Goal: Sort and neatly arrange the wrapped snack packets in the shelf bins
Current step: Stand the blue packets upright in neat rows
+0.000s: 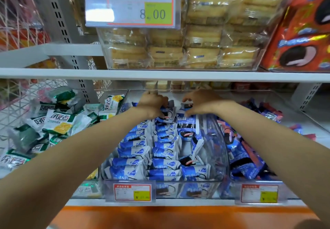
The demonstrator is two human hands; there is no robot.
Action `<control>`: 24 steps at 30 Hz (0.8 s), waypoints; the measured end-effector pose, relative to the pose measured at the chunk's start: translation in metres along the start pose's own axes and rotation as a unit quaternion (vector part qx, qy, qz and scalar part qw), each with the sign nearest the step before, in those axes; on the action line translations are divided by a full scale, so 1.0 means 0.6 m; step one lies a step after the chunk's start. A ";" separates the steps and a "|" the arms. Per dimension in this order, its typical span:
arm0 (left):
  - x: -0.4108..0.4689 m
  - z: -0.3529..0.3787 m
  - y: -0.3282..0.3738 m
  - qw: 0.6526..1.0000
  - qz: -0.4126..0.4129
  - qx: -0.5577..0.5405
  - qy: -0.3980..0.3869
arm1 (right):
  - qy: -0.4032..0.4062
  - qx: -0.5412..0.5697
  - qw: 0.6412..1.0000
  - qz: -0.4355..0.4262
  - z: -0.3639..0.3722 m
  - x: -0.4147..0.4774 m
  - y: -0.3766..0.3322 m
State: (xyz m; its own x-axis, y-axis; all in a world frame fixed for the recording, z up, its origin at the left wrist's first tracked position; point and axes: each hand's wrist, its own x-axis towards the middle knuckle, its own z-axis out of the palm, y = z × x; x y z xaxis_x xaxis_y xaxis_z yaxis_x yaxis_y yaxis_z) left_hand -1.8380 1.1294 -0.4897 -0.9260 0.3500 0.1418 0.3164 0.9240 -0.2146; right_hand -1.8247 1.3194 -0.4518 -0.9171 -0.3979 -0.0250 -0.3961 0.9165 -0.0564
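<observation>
My left hand (152, 103) and right hand (200, 103) each grip blue packets (160, 150) at the back of the centre bin (222, 157); its front rows appear ordered, green packets (57, 123) at frame left lie jumbled.

1. A white metal shelf board (196, 76) runs across the full width; a second white board (71, 49) sits higher at the left, in the neighbouring bay.
2. A grey slotted upright (59, 11) rises at the left behind the boards; a slotted bracket (309, 95) stands at the right under the long board.
3. A pale wire mesh panel (16, 14) fills the far left.
4. A clear price-label holder (132, 5) reading 8.00 hangs at the top, glare on its left part; two smaller price labels (132, 192) sit on the lowest shelf edge (187, 202).
5. An orange band (160, 216) runs below that edge; the light is bright and even.
</observation>
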 end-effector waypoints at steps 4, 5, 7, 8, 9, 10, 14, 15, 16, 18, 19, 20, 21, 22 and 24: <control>0.006 0.008 0.005 0.996 -0.016 0.083 0.002 | -0.029 -0.089 0.996 0.001 0.011 0.009 -0.007; 0.006 0.008 0.005 0.996 -0.022 0.083 -0.001 | -0.019 -0.092 0.996 0.000 0.013 0.010 -0.006; 0.005 0.007 0.006 0.997 -0.029 0.066 -0.013 | 0.009 -0.079 0.997 -0.001 0.015 0.009 -0.007; 0.002 0.005 0.007 0.998 -0.031 0.050 -0.023 | 0.029 -0.063 0.998 -0.003 0.014 0.008 -0.006; -0.003 0.001 0.009 0.999 -0.032 0.026 -0.028 | 0.046 -0.037 0.998 -0.003 0.013 0.007 -0.004; -0.008 -0.004 0.010 0.999 -0.036 -0.011 -0.023 | 0.059 0.000 0.998 0.001 0.010 0.003 -0.003; -0.032 -0.037 0.014 0.922 -0.111 -0.370 0.020 | 0.069 0.123 0.990 -0.018 -0.003 -0.021 -0.012; -0.038 -0.048 0.020 0.872 -0.127 -0.472 -0.009 | 0.079 0.133 0.987 -0.032 -0.003 -0.026 -0.017; -0.043 -0.058 0.027 0.831 -0.128 -0.540 -0.042 | 0.090 0.138 0.985 -0.044 -0.002 -0.032 -0.023; -0.049 -0.063 0.035 0.805 -0.116 -0.576 -0.079 | 0.098 0.133 0.984 -0.071 0.004 -0.041 -0.030; -0.051 -0.062 0.034 0.809 -0.118 -0.570 -0.079 | 0.088 0.138 0.983 -0.083 0.008 -0.043 -0.028; -0.053 -0.063 0.031 0.815 -0.126 -0.561 -0.077 | 0.074 0.159 0.981 -0.085 0.007 -0.044 -0.023; -0.053 -0.061 0.025 0.825 -0.131 -0.545 -0.074 | 0.060 0.189 0.977 -0.073 0.005 -0.045 -0.016; -0.053 -0.059 0.018 0.840 -0.132 -0.521 -0.074 | 0.055 0.213 0.974 -0.054 0.003 -0.045 -0.007; -0.056 -0.058 0.009 0.888 -0.115 -0.434 -0.100 | 0.050 0.190 0.980 -0.022 0.001 -0.041 0.011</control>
State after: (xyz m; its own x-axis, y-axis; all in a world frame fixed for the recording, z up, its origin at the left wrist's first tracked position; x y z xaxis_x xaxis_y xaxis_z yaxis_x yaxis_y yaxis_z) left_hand -1.7981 1.1279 -0.4620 -0.9771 0.1831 -0.1084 0.0736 0.7685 0.6356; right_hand -1.8049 1.3354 -0.4522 -0.9066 -0.4138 0.0826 -0.4078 0.8091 -0.4232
